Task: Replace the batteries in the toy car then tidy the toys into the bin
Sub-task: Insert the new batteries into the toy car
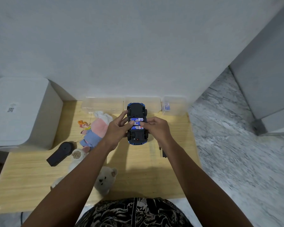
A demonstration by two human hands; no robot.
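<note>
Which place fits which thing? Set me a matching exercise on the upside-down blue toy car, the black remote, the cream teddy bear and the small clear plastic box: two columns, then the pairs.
Things:
1. upside-down blue toy car
2. black remote
3. cream teddy bear
4. small clear plastic box

Places:
A. far right corner of the wooden table
B. held between both hands
C. near table edge, beside the left forearm
D. left part of the table, beside the white bin

Pairs: 1-B, 2-D, 3-C, 4-A

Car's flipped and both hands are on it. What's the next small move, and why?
Probably press the middle battery down flat. The toy car lies belly up with its compartment open, blue and white batteries showing, and the left hand and right hand pinch at that cell while steadying the car.
</note>
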